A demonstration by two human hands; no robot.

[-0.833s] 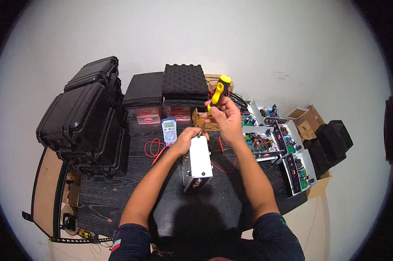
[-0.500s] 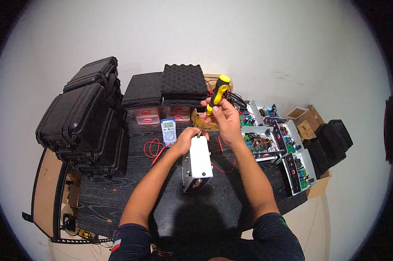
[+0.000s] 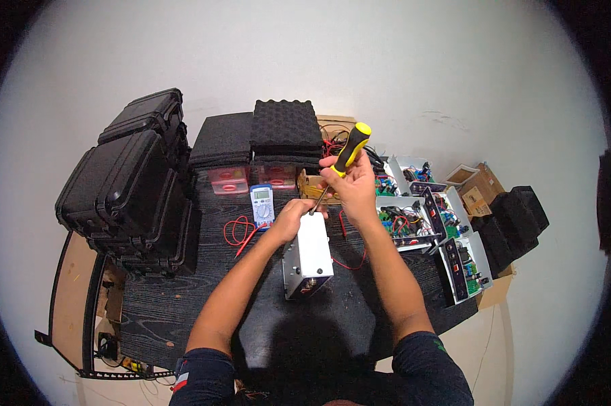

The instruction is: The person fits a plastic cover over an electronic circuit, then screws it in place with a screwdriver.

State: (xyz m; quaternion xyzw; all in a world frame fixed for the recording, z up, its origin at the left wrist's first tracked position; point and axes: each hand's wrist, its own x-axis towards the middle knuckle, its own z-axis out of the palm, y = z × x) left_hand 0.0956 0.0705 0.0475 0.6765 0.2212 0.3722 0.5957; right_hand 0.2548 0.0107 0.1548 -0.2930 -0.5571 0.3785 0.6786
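Head: my R hand (image 3: 357, 189) grips screwdriver (image 3: 351, 150), L hand (image 3: 294, 216) holds white box (image 3: 311, 247); near screw (image 3: 319, 271) in, far end prob. unfinished.

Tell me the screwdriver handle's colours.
The screwdriver handle is black and yellow, with a yellow end cap; the head view shows it best.

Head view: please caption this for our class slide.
Right hand holds a yellow-and-black screwdriver at the far end of a white box, beside the left hand.

Screwdriver handle (image 3: 351, 148) is blk/yel, box top (image 3: 311, 238) wht, table (image 3: 158, 312) blk woodgrain.
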